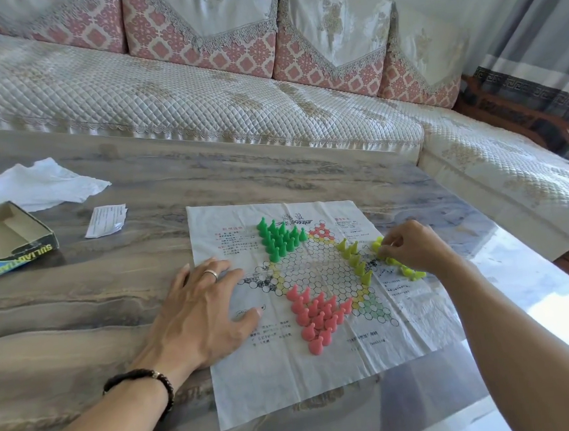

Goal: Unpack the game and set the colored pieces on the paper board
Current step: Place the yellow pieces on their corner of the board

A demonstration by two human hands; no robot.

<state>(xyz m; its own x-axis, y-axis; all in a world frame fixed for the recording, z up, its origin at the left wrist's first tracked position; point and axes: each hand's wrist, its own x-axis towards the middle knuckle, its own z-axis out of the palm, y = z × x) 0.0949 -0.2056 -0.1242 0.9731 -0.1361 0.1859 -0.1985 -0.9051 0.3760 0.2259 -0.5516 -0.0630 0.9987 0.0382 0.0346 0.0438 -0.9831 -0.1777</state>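
Marble tabletop point(145, 296) carries the paper board point(324, 376); left hand point(202, 312) lies flat on its left edge, right hand point(413, 247) pinches a yellow piece point(378, 244). Box point(14, 251) at the left edge reads "SULIAOTIAOQI" upside down.

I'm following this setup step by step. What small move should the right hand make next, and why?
Probably stand the yellow piece it pinches on the next free circle. The right hand grips a yellow piece beside the standing yellow row, while more yellow pieces lie loose on the board. Green pieces and pink pieces already stand. The left hand lies flat on the board's edge.
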